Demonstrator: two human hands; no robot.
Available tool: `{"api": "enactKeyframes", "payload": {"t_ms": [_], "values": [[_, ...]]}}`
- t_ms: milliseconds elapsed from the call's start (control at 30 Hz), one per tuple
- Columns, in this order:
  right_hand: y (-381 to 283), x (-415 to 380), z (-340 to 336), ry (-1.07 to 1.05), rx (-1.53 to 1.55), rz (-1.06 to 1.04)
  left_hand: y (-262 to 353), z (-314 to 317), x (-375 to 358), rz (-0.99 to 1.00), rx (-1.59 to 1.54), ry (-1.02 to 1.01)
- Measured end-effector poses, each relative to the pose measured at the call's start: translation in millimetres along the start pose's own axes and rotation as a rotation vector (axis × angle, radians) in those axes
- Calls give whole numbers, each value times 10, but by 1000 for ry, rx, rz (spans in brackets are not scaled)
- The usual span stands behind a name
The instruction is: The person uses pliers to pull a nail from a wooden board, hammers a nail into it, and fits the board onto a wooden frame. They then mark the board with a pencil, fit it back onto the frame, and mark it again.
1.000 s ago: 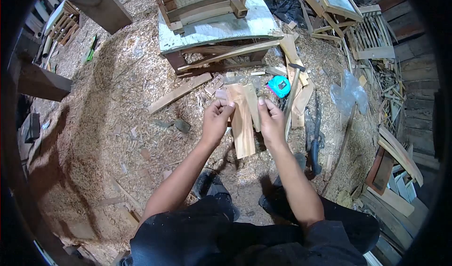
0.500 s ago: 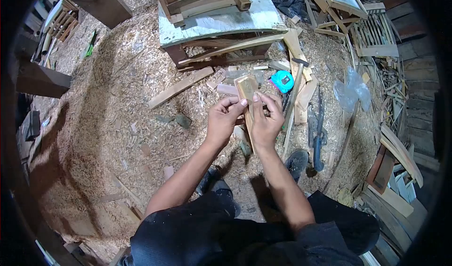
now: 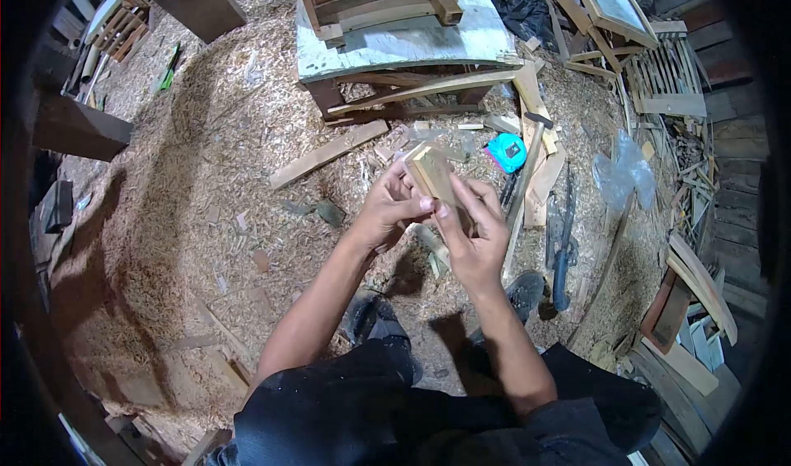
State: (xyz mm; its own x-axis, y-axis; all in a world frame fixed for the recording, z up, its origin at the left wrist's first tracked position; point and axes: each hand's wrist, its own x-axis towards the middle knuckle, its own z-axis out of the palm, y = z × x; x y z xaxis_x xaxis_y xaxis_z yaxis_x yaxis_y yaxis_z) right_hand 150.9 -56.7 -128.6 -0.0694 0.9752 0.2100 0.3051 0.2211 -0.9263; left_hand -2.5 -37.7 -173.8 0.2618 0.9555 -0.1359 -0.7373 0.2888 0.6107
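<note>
Between my two hands is a short wooden board (image 3: 432,172), tilted with one end facing up toward me. My left hand (image 3: 392,210) grips its left side, thumb on the near face. From the right, my right hand (image 3: 475,227) holds the same board, its thumb close to the left thumb and its fingers along the far edge. The palms hide the board's lower part. A turquoise tape measure (image 3: 506,152) lies on the ground just beyond my right hand.
A white-topped workbench (image 3: 395,54) bears a wooden frame (image 3: 387,4). Wood shavings cover the ground. A loose plank (image 3: 328,154) lies left of centre. On the right are a hammer (image 3: 538,121), a long dark-handled tool (image 3: 562,276), a plastic bag (image 3: 624,173) and stacked offcuts (image 3: 696,285).
The board has been turned and tilted in my hands, so its end and edge now show more. Both hands have shifted their grip around it. The view has moved slightly.
</note>
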Motion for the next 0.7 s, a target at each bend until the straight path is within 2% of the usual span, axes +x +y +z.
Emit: {"api": "enactKeyframes", "payload": {"t_ms": [67,133,200,267,333,367,400,467,533,600,633,667,700], "values": [[-53,7,7,83,-21,23,149,-29,17,-21,40,-11],[-27,67,-50,263,51,204,302,-26,41,54,-26,13],[72,122,-134,346,20,176,385,-91,34,174,-24,84],[21,185,-171,428,159,351,416,-52,14,292,-25,172],[87,310,-114,483,478,420,368,-120,-15,288,-31,120],[19,405,-62,582,583,578,284,-207,-24,301,84,150],[65,461,-35,607,664,617,229,-238,-39,307,198,171],[232,548,-31,597,761,500,136,-213,-97,258,231,124],[273,705,-101,627,671,547,43,-212,-176,331,632,248],[393,833,-138,616,694,461,59,-21,-328,181,584,160],[403,896,-148,616,603,344,82,-9,-375,130,699,21],[409,933,-157,611,511,229,77,50,-422,65,629,-114],[342,947,-205,552,522,238,43,110,-447,41,520,-117]]}}
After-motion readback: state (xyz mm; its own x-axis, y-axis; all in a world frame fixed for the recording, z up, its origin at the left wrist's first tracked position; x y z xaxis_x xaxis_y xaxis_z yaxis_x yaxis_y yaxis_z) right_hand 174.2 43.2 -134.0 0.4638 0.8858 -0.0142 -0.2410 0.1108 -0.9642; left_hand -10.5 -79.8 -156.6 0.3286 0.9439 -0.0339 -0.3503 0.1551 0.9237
